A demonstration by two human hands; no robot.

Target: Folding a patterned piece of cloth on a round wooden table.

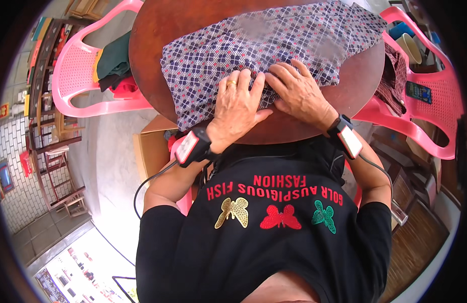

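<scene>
A patterned cloth garment (218, 49), checked in navy, white and red, lies folded lengthwise over the round brown table (150, 57). Its narrower end reaches towards the table's upper right. My left hand (239, 100), with a ring on one finger, rests on the near edge of the fabric, fingers bent and thumb pointing right. Close beside it, my right hand (299, 91) presses on the same edge, its fingertips on the cloth. Whether the fingers pinch the fabric is hidden. Both wrists wear black straps with white-faced devices.
Folded clothes (114, 60) sit on a pink plastic chair (74, 72) at the left. On the right-hand pink chair (441, 91) are a checked cloth (394, 75) and a phone (418, 92). A cardboard box (142, 151) stands below the table's left edge. Cables run from both wrists.
</scene>
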